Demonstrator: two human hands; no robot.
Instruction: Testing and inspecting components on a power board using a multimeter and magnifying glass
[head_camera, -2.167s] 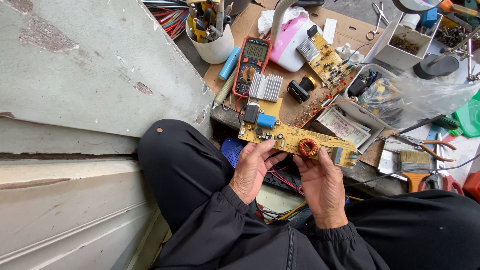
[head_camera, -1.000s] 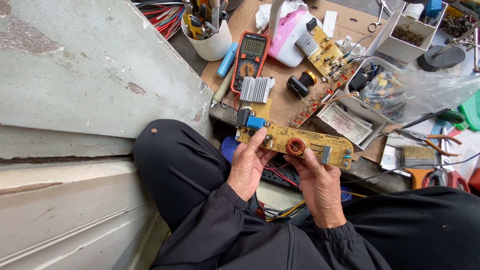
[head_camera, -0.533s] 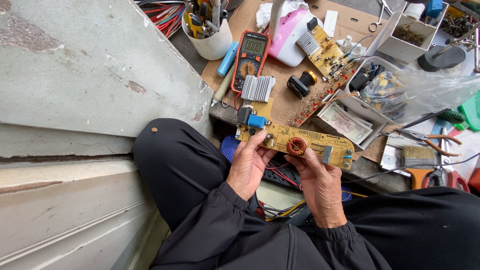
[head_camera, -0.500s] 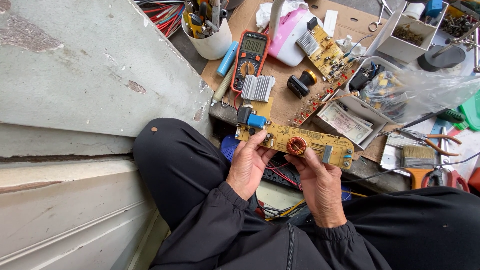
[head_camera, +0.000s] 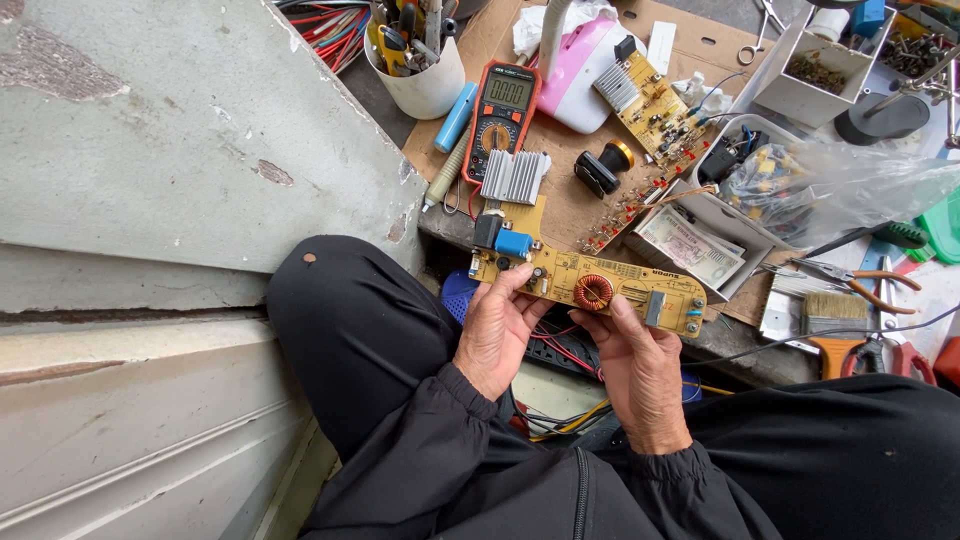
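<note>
- Concrete steps fill the left of the frame, and black-trousered knees frame the bottom; beyond them a cluttered counter (head_camera: 560, 215) lined with brown cardboard runs across the upper right.
- Nearest, at lower centre, the left hand (head_camera: 497, 330) and right hand (head_camera: 640, 365) hold a long yellow circuit board (head_camera: 590, 285) flat between them, above the lap and at the counter's near edge.
- Left fingers (head_camera: 510, 288) are clamped on the board's left end beside a blue component; right fingers close on its lower edge under the copper coil (head_camera: 594, 292).
- Judging by this, the board is only being held and looked over: no tool or probe touches it.
- Farther up, the multimeter (head_camera: 502, 105) lies unused beside a finned heatsink (head_camera: 513, 176).
- Beyond it lies a second circuit board (head_camera: 652, 105), with a white cup of tools (head_camera: 425, 85) at the top.
</note>
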